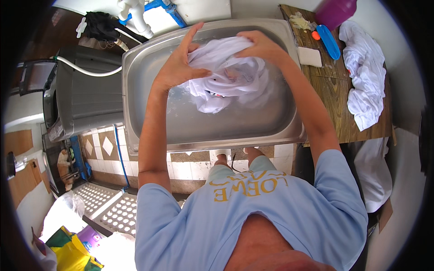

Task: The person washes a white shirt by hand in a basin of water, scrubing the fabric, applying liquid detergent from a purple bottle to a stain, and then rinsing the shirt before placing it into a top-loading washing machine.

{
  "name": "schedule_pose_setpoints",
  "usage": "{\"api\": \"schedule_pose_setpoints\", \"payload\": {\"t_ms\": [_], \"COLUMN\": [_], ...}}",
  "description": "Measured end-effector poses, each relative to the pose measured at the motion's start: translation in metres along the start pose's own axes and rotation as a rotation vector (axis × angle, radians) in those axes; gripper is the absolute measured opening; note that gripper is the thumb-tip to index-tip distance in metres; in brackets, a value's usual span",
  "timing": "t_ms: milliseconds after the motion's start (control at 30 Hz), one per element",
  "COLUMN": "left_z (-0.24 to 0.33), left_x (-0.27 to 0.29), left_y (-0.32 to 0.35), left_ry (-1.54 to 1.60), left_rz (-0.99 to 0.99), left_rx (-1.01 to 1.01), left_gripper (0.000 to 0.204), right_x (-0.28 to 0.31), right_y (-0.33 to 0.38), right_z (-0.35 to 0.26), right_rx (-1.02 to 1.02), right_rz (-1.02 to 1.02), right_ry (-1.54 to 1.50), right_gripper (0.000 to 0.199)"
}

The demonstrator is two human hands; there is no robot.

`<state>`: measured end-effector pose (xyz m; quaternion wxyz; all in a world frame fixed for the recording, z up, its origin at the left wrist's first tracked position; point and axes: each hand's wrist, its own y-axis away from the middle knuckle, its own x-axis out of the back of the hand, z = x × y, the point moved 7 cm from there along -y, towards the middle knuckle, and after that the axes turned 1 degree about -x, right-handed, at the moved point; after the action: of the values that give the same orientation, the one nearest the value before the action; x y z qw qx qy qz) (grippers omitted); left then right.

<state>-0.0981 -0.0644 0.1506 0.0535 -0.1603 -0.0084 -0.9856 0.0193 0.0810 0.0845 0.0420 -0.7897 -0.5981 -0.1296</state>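
A bunched white cloth garment (221, 86) lies in the steel sink basin (212, 147), partly sunk in greyish water at its right and lower edges. Small dark and red marks show among its folds. My left hand (178, 65) is at the cloth's left side, its fingers spread and raised and its thumb resting over the fabric. At the upper right of the bundle, my right hand (264, 47) has its thumb and fingers curled about a fold of the cloth.
On the wooden board (327, 95) at right lie a white soap bar (309, 57), a blue brush-like piece (328, 43), a purple container (334, 13) and another white garment (366, 77). A dark grey appliance (90, 86) with a white hose stands left. White pipes (135, 16) rise behind the sink.
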Motion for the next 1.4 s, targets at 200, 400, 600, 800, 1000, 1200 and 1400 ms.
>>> {"api": "schedule_pose_setpoints", "payload": {"t_ms": [200,400,600,800,1000,1200,1400], "left_z": [-0.127,-0.149,-0.16,-0.068,-0.008,-0.119,-0.074], "left_x": [-0.007,-0.055,-0.035,-0.056,-0.112,-0.022,-0.079], "left_y": [-0.005,-0.017,-0.007,-0.038,-0.038,-0.048,-0.05], "left_ry": [-0.518,-0.53,-0.293,0.888,-0.358,0.02,-0.336], "left_rz": [0.469,0.516,0.413,0.634,0.907,0.941,0.943], "left_rx": [0.165,0.11,0.445,-0.099,-0.361,0.161,-0.211], "left_gripper": [0.055,0.046,0.043,0.028,0.025,0.016,0.019], "right_x": [-0.003,-0.02,-0.005,-0.043,-0.061,-0.085,-0.071], "right_y": [0.006,-0.005,-0.009,-0.045,-0.077,-0.05,-0.027], "right_z": [0.044,0.095,0.098,0.123,0.148,0.099,0.105], "right_rx": [-0.182,-0.374,-0.183,-0.309,0.081,-0.342,-0.146], "right_rz": [0.343,0.446,0.41,0.246,0.022,0.63,0.562], "right_ry": [-0.005,0.625,-1.123,-1.282,-1.333,-1.196,-1.162], "right_gripper": [0.045,0.062,0.036,0.03,0.03,0.011,0.018]}}
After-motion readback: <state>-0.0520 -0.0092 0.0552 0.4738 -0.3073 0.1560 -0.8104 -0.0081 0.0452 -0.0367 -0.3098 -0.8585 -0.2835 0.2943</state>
